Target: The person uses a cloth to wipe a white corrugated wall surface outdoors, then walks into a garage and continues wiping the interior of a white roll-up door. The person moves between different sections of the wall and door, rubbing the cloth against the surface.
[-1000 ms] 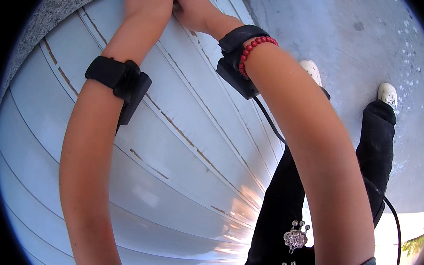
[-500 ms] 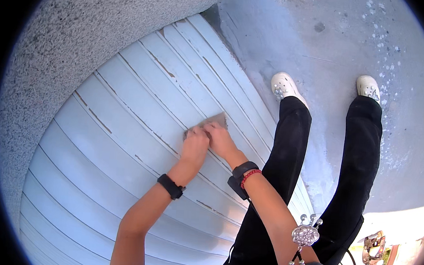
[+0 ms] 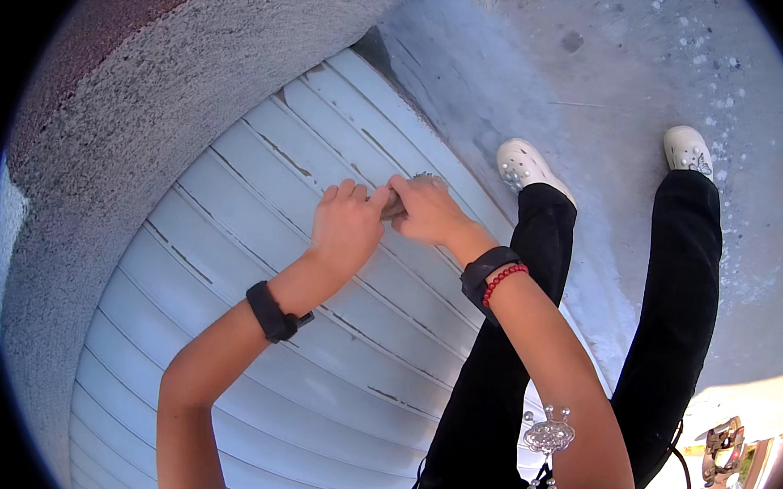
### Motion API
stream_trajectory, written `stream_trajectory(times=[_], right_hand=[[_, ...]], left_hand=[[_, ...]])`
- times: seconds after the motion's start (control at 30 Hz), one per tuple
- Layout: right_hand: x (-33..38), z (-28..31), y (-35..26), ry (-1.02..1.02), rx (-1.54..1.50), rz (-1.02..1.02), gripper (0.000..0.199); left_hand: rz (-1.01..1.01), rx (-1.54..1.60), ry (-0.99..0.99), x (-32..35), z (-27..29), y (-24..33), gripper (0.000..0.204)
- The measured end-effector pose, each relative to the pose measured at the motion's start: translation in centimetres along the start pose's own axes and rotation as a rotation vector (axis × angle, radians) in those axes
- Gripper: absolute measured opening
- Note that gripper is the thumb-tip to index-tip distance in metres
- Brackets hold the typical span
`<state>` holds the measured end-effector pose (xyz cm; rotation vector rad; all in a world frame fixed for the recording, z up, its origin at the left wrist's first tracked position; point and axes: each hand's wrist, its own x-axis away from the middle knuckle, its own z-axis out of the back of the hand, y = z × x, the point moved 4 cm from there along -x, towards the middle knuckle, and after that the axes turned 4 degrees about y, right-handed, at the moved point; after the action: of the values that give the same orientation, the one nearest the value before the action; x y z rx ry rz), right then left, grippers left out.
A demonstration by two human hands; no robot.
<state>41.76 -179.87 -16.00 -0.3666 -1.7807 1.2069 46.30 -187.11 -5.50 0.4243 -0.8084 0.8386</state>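
A thin grey-brown piece, like a folded cloth (image 3: 397, 205), is gripped between my two hands, and most of it is hidden by the fingers. My left hand (image 3: 347, 230) is closed, its thumb and fingertips pinching the left end. Closed too, my right hand (image 3: 431, 213) grips the other end, where a dark ragged edge shows beyond the knuckles. Both hands are in front of a pale blue slatted panel (image 3: 259, 209) with worn, brown-showing grooves. Whether the cloth touches the slats I cannot tell.
A rough grey textured wall (image 3: 150, 95) with a dark red band borders the panel on the left. Concrete floor (image 3: 598, 87) lies to the right, under my white clogs (image 3: 526, 163). A silver pendant (image 3: 548, 436) hangs near my right forearm.
Both hands have moved up a little in the view, and my left wrist has shifted left. Less of the cloth shows now, as it is bunched between the fingers. The view has shifted slightly.
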Motion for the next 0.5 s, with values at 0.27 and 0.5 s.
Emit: stream_trajectory(times=[0.27, 0.5], right_hand=[[-11.3, 2.5, -0.9, 0.695, 0.09, 0.026, 0.028], [-18.2, -0.7, -2.9, 0.759, -0.047, 0.088, 0.022]], left_hand=[[-0.026, -0.34, 0.069, -8.8, -0.1, -10.9, 0.016], [0.1, -0.56, 0.022, -8.5, -2.6, -16.3, 0.013]])
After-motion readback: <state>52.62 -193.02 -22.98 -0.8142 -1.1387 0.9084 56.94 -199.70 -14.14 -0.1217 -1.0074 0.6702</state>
